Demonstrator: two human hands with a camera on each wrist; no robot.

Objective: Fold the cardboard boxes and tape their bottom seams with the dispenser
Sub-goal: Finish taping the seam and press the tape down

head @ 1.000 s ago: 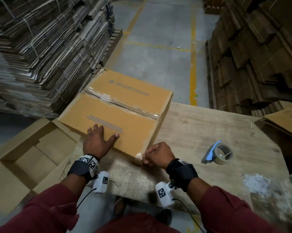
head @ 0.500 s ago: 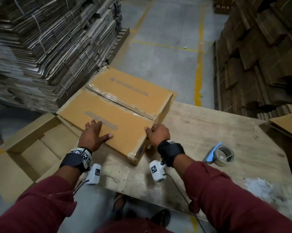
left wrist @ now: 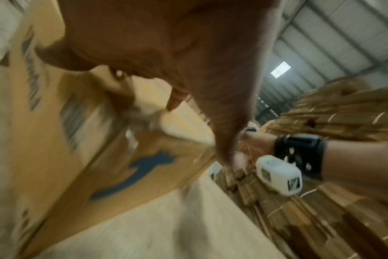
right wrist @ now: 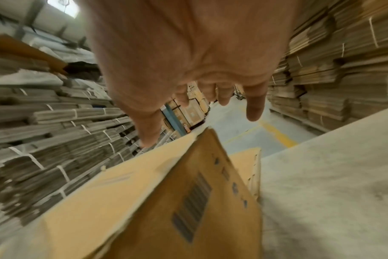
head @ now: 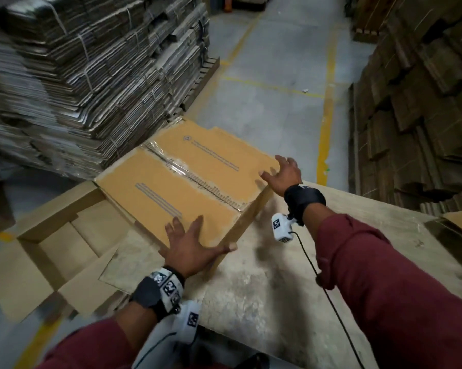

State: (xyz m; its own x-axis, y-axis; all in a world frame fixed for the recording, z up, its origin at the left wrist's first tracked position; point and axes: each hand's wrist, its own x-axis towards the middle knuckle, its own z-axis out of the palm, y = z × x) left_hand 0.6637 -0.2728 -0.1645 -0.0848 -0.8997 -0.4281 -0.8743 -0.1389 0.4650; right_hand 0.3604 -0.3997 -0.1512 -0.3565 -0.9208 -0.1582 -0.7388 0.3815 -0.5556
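Two hands spreading flat on the taped box (head: pixel 187 187), left hand (head: pixel 191 247) pressing its near corner, right hand (head: pixel 284 173) probably touching the far corner, fingers loose, gripping nothing, box sitting on the table (head: pixel 264 286).

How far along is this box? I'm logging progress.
Done: the box is folded up and clear tape runs along its upturned seam. In hand: the left hand lies on its near corner, the right hand on its far corner. Left: more flat cardboard lies beside the table.
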